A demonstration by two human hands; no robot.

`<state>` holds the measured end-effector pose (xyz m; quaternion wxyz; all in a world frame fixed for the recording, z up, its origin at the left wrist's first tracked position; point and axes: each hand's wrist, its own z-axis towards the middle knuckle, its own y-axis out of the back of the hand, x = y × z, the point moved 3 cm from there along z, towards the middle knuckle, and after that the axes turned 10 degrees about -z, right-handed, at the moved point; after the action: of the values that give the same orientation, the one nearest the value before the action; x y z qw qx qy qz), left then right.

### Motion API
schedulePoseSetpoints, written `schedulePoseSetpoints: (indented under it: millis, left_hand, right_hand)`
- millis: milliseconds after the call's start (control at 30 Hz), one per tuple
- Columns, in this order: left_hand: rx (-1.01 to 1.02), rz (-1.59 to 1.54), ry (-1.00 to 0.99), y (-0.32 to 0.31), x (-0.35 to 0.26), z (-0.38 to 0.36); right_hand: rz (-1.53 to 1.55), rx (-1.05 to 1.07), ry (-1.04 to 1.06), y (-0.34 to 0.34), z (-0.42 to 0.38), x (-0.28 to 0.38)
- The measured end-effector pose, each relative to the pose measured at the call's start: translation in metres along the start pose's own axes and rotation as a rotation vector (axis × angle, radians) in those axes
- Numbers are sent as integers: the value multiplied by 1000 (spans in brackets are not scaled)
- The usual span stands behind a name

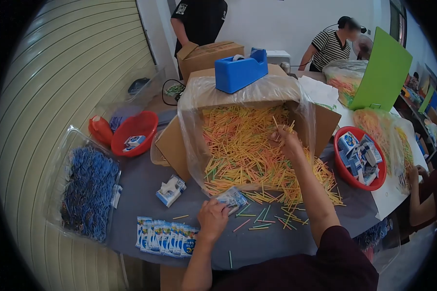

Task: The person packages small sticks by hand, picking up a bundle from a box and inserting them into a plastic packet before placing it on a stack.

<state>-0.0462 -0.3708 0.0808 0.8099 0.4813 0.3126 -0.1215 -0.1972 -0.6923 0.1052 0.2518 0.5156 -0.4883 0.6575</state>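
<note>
An open cardboard box [175,153] lined with clear plastic holds a heap of thin yellow, orange, pink and green sticks [243,145], which spill over its front onto the table. Inside the box, my right hand [284,139] is closed, with a few thin sticks poking up from its fingers. Near the box's front edge, my left hand [213,218] has its fingers closed on a blue-and-white packet [233,199]. To its left lies another such packet [171,190]. A row of overlapping flat blue-and-white sachets [166,237] lies by the table's front edge.
A blue tape dispenser [241,72] stands on top of the box. Red bowls with packets sit at left [148,127] and right [342,165]. A clear bin [58,220] of blue strands is at far left. Other people are behind and at the right; a green panel [381,72] stands upright.
</note>
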Motion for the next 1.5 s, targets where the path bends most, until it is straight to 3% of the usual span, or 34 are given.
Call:
schedulePoseSetpoints:
  millis: [133,200,400,633,733,800,833,900,1033,1233,1267,1333,1400,1467,1500]
  left_hand:
    - [-6,0,-2,2,-4,1]
    - [21,6,12,2,-7,-1]
    - [3,29,-66,1,-6,1]
    - [41,21,-117,-4,5,2]
    - [82,0,-132,-4,0,4]
    - [137,-113,88,-3,-5,5]
    - [188,-94,81,-4,-3,3]
    - [78,-57,-130,-5,-1,3]
    - [102,-63,-51,-4,9,5]
    - [77,-34,-91,-6,10,5]
    - [79,-35,-86,-6,7,4]
    - [78,-30,-78,-3,8,3]
    - [75,-147,76,-5,16,3]
    - [30,-261,44,1,7,3]
    - [-13,-370,16,4,2,2]
  right_hand:
    - [-77,-136,-99,6,-16,-8]
    - [-13,-3,-110,11,-10,-20]
    - [31,13,-225,-8,-25,-17]
    - [168,-94,-124,-11,-27,-19]
    - [-190,-90,51,-11,-34,-18]
    - [-489,-137,99,-8,-40,-18]
    - [-654,-154,151,-6,-38,-21]
    - [-495,-161,143,-9,-42,-28]
    - [-131,-91,85,-14,-65,-15]
    - [-42,-124,-91,-19,-60,-24]
    - [-51,-118,-86,-18,-49,-31]
    - [-244,-229,363,-20,-27,-35]
    - [-191,-199,329,-22,-28,-31]
    - [-138,-175,290,-23,-42,-17]
    - [80,12,196,-29,-52,-15]
